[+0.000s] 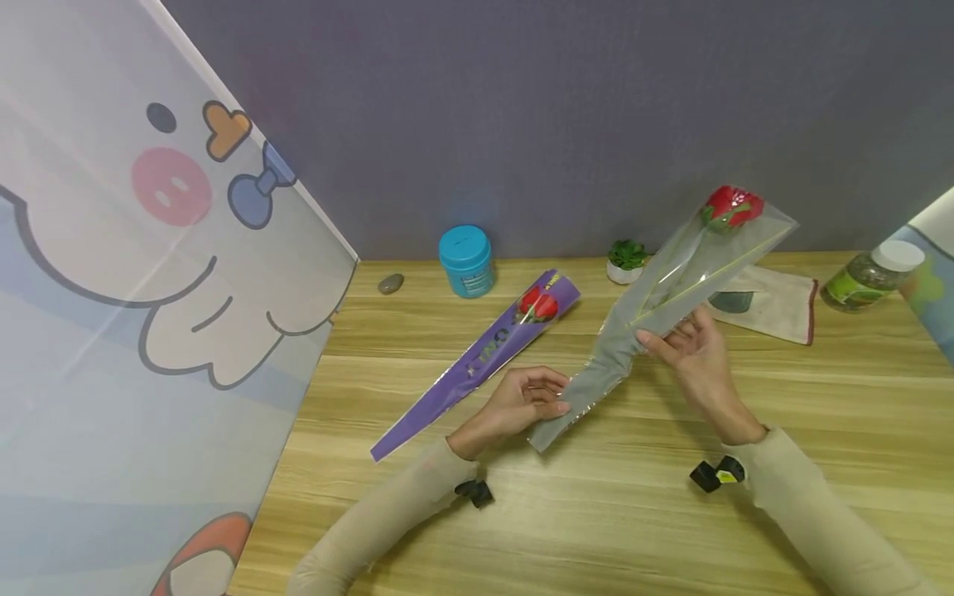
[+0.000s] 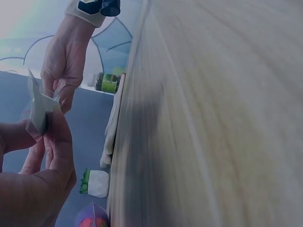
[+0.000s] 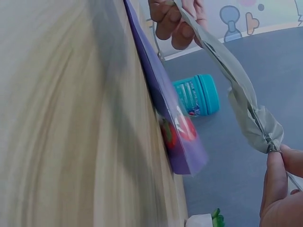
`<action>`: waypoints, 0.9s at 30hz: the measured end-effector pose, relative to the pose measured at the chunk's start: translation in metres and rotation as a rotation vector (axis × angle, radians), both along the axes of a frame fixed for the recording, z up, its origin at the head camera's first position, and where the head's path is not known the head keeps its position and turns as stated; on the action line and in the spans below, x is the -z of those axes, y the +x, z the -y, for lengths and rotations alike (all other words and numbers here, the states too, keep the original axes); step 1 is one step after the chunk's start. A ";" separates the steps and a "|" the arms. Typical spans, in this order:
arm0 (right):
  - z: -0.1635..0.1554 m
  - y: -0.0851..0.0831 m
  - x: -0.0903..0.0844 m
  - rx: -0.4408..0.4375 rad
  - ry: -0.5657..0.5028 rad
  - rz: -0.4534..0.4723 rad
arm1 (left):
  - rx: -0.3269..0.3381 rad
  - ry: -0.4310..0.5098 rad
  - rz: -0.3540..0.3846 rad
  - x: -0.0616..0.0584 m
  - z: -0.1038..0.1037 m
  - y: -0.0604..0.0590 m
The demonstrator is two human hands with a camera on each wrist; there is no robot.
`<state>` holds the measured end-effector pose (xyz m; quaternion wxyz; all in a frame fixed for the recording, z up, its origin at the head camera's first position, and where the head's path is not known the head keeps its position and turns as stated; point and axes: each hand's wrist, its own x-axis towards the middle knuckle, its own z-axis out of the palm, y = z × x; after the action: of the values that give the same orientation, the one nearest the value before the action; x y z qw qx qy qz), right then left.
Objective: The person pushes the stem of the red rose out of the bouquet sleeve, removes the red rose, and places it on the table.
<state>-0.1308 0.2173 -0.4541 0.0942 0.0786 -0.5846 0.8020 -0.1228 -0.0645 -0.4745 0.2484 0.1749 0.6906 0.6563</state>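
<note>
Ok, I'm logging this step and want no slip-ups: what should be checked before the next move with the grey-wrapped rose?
1. Left hand pinches the narrow end of the grey sleeve: ok.
2. Right hand holds the sleeve's middle: ok.
3. Red rose sits inside the sleeve's wide end: ok.
4. Sleeve raised off the table: ok.
5. Purple-wrapped rose lies apart, beside the left hand: ok.
6. Stem reaches the sleeve's tip: cannot tell.

Both forearms reach forward; the left hand (image 1: pixel 531 401) pinches with curled fingers, and the right hand (image 1: pixel 689 347) pinches higher.
</note>
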 end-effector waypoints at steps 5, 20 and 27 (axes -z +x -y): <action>0.004 0.002 0.002 0.016 0.020 0.024 | -0.009 -0.010 -0.009 -0.001 0.001 0.000; 0.013 0.005 0.008 0.010 0.167 0.031 | -0.008 -0.015 -0.021 -0.001 -0.003 -0.001; 0.016 0.008 0.007 0.021 0.169 0.049 | -0.012 0.003 -0.023 -0.003 -0.005 0.001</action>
<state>-0.1227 0.2012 -0.4611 0.0814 0.0607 -0.6530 0.7505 -0.1222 -0.0595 -0.4715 0.2362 0.1787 0.6934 0.6569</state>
